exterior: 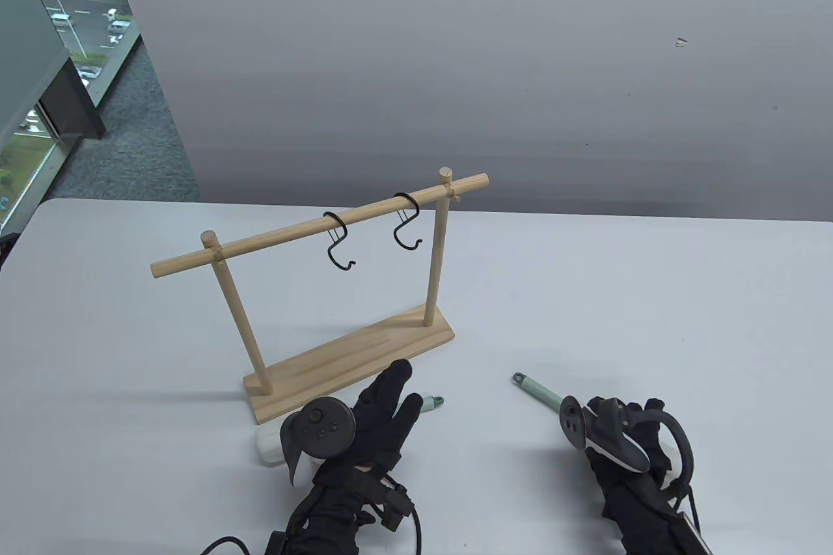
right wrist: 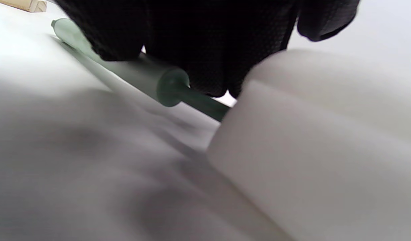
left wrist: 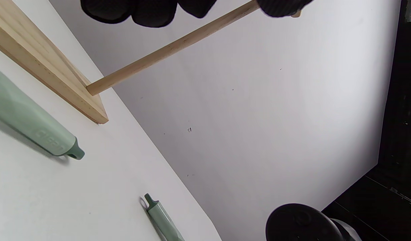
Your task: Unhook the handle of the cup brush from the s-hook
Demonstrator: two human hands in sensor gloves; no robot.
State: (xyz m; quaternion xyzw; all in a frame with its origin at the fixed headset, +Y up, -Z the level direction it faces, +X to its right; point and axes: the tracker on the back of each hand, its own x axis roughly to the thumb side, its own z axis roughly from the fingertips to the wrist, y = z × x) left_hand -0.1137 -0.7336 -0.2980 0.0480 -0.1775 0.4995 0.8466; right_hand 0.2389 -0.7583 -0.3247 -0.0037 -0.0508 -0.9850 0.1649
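Note:
Two black S-hooks hang empty on the rail of a wooden rack. One cup brush lies on the table in front of the rack, its green handle end to the right and its white sponge head to the left. My left hand hovers over it with fingers stretched out; in the left wrist view the handle lies free of the fingers. A second cup brush lies to the right. My right hand curls over its handle, next to its white sponge head.
The rack's base and one upright post stand just beyond my left hand. The second brush's handle tip also shows in the left wrist view. A grey wall rises behind the table's far edge.

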